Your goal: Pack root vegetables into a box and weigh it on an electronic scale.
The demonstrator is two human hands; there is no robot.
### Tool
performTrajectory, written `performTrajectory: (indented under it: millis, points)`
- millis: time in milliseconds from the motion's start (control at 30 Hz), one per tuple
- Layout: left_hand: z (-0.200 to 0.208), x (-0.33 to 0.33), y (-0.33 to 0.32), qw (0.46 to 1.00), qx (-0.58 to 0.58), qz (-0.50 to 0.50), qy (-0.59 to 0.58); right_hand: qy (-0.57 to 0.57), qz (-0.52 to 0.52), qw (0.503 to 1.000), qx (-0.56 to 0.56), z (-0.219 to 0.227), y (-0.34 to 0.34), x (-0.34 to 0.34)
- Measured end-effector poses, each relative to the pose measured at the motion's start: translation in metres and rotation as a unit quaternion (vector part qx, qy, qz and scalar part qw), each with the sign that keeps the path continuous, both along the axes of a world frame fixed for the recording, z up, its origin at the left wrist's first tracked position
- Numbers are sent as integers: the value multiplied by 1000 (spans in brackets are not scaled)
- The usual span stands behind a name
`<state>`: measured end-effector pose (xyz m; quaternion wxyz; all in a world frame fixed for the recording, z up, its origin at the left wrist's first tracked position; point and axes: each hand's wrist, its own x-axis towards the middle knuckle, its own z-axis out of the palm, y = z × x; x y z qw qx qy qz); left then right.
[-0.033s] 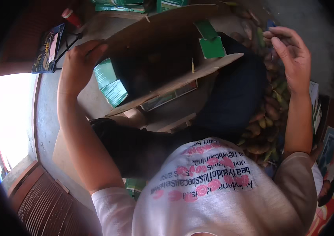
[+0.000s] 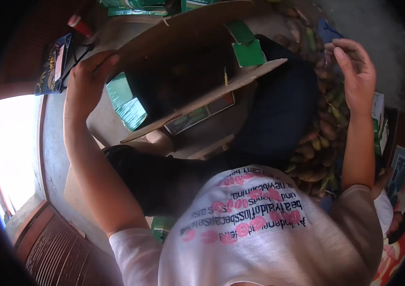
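"Grip?"
"Left hand (image 2: 85,78) at the cardboard box (image 2: 205,100), can't tell; right hand (image 2: 359,74) loosely open near vegetables (image 2: 325,128)."
"Risk?"
"The box, beside the right leg (image 2: 281,112), might tip if that leg shifts."

I see several lines of black lettering (image 2: 269,209) running upside down across the white T-shirt (image 2: 255,245), toward five o'clock in the view, with pink blot-like prints among and over the words. Toward ten o'clock, a pink panel (image 2: 59,62) sits on a dark patterned object (image 2: 45,85); I can't make out print there.
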<state>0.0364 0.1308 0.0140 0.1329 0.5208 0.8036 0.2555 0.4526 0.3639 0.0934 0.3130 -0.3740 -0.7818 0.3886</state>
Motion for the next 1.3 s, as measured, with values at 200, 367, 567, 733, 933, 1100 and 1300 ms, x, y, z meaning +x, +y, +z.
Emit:
performTrajectory:
  millis: [200,367,567,733,933,1100,1300]
  points:
    - [-13,-15,4,998,28,31,42,-91,-243,958,-122,-173,-44,207]
    - [5,-41,-47,993,59,73,76,-320,-179,884,-289,-326,-164,281]
    - [-2,-7,-35,985,88,123,-79,-452,-14,878,-155,-427,-254,420]
    - [-17,-42,-124,963,-6,213,-165,-384,-65,862,-324,-404,-215,389]
    - [-58,-18,-157,969,-102,159,-161,-393,-147,878,-231,-428,-207,421]
    - [-71,-23,-192,960,-119,116,-227,-467,-270,838,-78,-403,-189,435]
    - [-74,-28,-207,934,-105,210,-269,-555,-297,772,-84,-365,-131,453]
